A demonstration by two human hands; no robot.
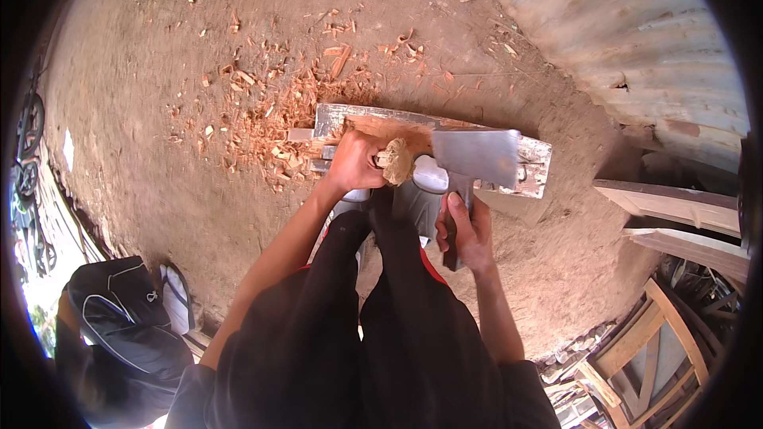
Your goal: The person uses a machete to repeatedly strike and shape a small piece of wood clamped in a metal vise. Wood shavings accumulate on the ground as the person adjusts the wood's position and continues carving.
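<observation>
My left hand (359,160) is closed around a piece of wood (396,162), whose rough, pale end points up toward me. It is held over the near edge of a low, worn wooden bench (532,167), and how far the wood runs below the fist is hidden. Gripped by its dark handle in my right hand (467,229) is a cleaver (477,156) with a broad, grey rectangular blade. The blade lies over the right part of the bench, a short gap to the right of the piece of wood.
Wood chips (278,111) litter the dirt floor beyond and left of the bench. My legs (397,270) are close to its near side. Corrugated metal sheets (628,32) stand far right, wooden frames (644,342) lower right. A dark bag (127,310) lies lower left.
</observation>
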